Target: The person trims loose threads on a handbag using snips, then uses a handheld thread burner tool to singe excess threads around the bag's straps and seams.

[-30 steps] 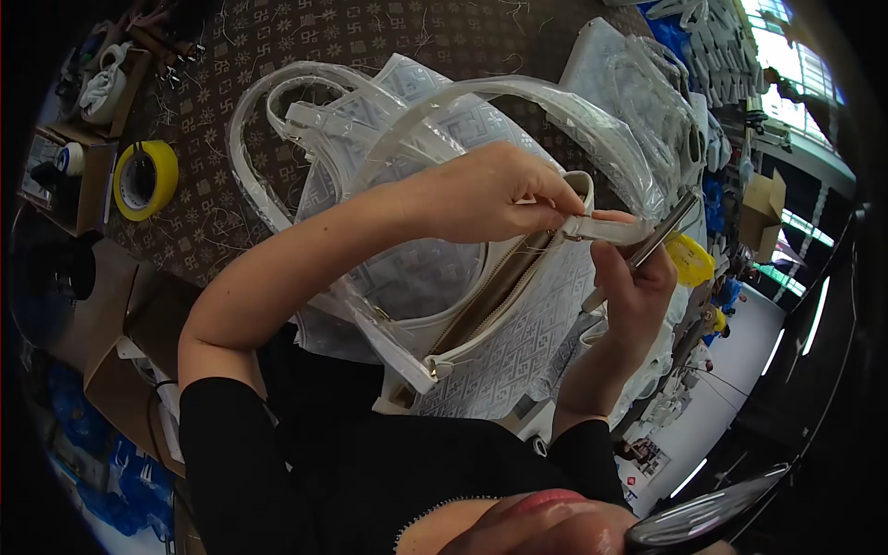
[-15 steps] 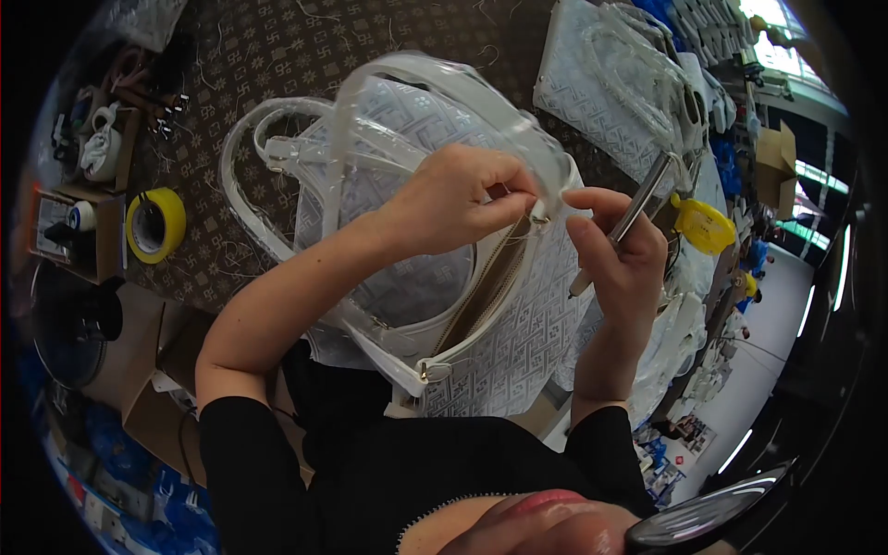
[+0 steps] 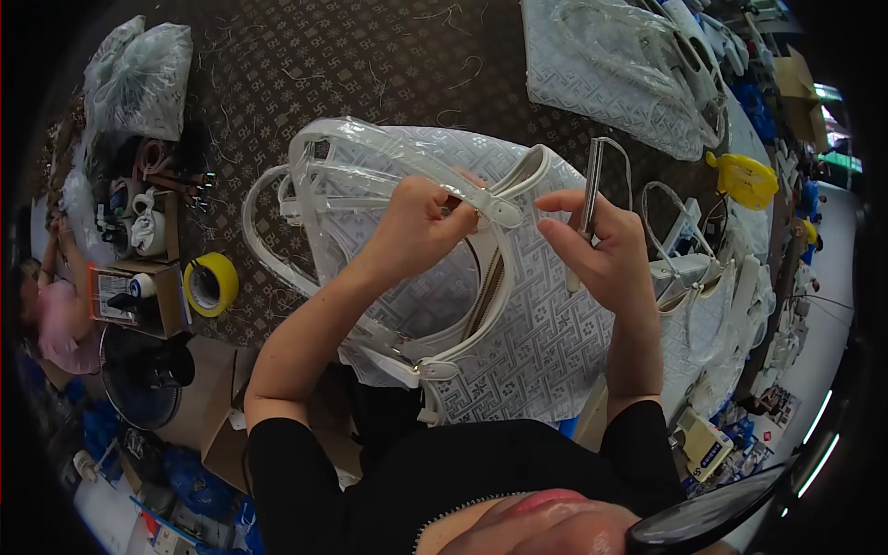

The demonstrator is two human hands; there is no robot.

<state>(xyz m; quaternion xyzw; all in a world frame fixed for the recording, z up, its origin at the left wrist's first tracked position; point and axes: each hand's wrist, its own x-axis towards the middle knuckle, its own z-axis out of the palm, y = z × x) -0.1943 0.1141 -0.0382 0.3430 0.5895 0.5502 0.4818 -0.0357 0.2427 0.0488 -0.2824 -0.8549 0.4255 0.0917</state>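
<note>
A white patterned handbag (image 3: pixel 527 342) lies in front of me, its zip opening partly spread. Clear plastic wraps its handles (image 3: pixel 370 139). My left hand (image 3: pixel 425 227) is closed on a plastic-wrapped handle strap, near the small metal fitting and rounded tab at the bag's rim. My right hand (image 3: pixel 601 245) is right of that tab, apart from it. A slim metal tool (image 3: pixel 590 190) is held between its fingers and palm, pointing up, while thumb and forefinger are apart.
Yellow tape (image 3: pixel 211 284) and a small box (image 3: pixel 171 301) stand at left. Another wrapped bag (image 3: pixel 620 92) lies at upper right, with a yellow object (image 3: pixel 746 179) beside it. More white bags (image 3: pixel 698 314) are at right. A person in pink (image 3: pixel 67 319) is at far left.
The view has shifted. My left hand has moved down the strap side, and my right hand has drawn away from the strap end, still with the metal tool. The rounded tab now shows uncovered.
</note>
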